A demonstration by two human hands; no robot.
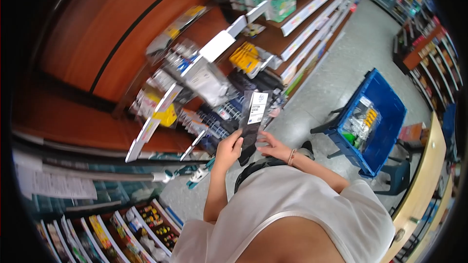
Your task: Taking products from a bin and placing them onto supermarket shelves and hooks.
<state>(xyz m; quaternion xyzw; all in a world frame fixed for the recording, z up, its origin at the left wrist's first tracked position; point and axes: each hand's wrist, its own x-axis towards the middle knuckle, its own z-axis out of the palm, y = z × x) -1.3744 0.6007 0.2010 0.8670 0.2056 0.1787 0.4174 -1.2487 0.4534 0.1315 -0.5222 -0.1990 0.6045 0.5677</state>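
A clear packet of dark cotton socks [257, 113] with a white printed card is held upright in front of my body. My left hand [229, 149] grips its lower left edge, thumb on the front. Beside its lower right edge is my right hand [276, 148], with fingers apart and a beaded bracelet at the wrist; whether its fingertips touch the packet I cannot tell. Just beyond the hands, packaged goods hang from hooks on a brown display: dark checked packets [215, 126], clear bags with white contents [208, 84], yellow packets [246, 58] and a yellow-and-white packet [161, 107].
A blue plastic crate [393, 117] holding several bagged items rests on dark stools [396, 177] at the right. Shelves [303, 18] with label strips run along the aisle floor [331, 76]. A pale wooden counter [426, 175] stands far right; stocked shelves [120, 232] are lower left.
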